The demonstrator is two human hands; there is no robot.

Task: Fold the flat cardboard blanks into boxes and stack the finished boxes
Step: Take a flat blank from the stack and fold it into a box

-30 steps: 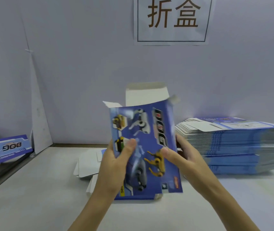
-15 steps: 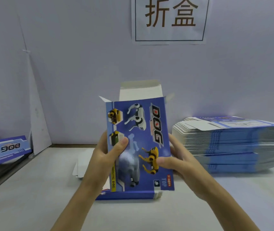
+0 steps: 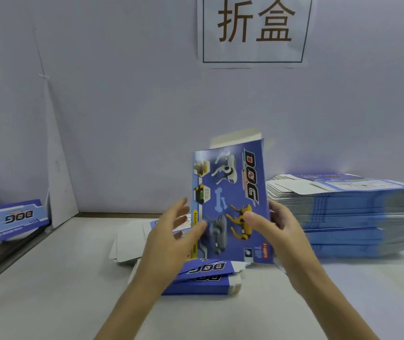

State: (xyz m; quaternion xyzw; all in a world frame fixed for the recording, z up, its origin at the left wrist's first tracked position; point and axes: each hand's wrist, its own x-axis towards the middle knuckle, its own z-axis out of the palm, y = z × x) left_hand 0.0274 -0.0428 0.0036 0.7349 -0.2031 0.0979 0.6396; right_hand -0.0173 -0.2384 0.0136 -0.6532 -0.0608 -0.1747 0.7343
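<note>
We hold a blue DOG box (image 3: 233, 202) upright above the white surface (image 3: 48, 278), its top flap open. Our right hand (image 3: 279, 231) grips its right edge, thumb in front; our left hand (image 3: 171, 239) touches its left edge, fingers (image 3: 179, 212) spread loosely. Flat blanks (image 3: 203, 278) lie beneath; a tall stack (image 3: 358, 217) sits right.

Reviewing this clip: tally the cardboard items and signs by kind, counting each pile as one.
Box being folded, held upright by the right hand, left hand beside it: 1
Tall stack of flat blanks: 1
Small pile of blanks under the hands: 1
Finished box at far left: 1
Wall sign: 1
Total: 5
</note>
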